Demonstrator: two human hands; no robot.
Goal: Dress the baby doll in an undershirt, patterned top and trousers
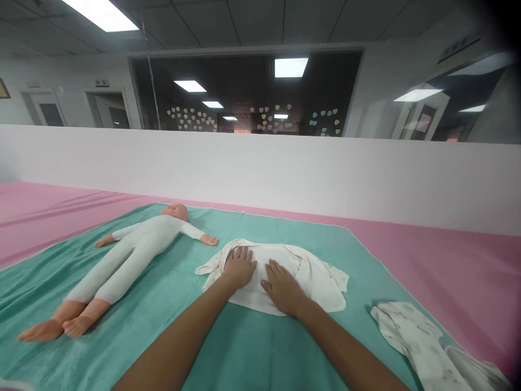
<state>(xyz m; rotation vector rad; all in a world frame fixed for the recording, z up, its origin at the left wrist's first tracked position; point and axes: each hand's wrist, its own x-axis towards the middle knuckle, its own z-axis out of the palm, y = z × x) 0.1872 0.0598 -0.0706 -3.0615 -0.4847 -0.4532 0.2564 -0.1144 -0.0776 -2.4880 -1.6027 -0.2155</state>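
A small white baby shirt (321,277) lies spread on a green blanket, its short sleeves out to either side. My left hand (240,267) rests flat on the left part of the shirt, fingers stretched out. Over its middle, my right hand (284,288) also lies flat with the fingers extended. Neither hand grips the cloth. To the left lies a baby doll (142,244) on its back, dressed in white, with its arms spread and its feet toward me.
The green blanket (240,347) covers a pink surface (439,255). At the lower right lies a crumpled white garment with a pale print (411,331). A low white wall (260,174) runs along the back, with a dark window (244,70) above it.
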